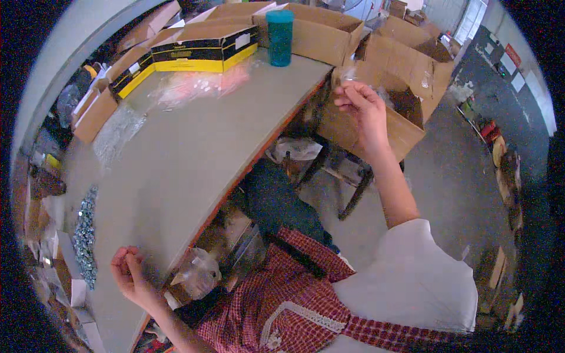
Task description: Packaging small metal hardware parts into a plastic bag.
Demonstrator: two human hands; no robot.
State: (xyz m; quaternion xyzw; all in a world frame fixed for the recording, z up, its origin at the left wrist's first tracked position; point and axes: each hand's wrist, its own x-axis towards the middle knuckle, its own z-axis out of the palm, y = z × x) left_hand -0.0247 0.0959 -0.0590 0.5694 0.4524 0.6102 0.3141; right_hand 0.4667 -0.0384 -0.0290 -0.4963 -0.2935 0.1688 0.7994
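Observation:
My right hand reaches out past the table's edge, above an open cardboard box on the floor side. Its fingers pinch a small clear plastic bag that is hard to make out. My left hand rests on the grey table near its front edge, fingers curled in, with nothing visible inside them. A strip of small metal screws lies just left of that hand. A crumpled clear bag hangs below the table edge near my lap.
A teal tumbler stands at the table's far end beside yellow-and-black boxes and brown cartons. Pink plastic bags and clear bags lie on the table. More cartons stand beyond.

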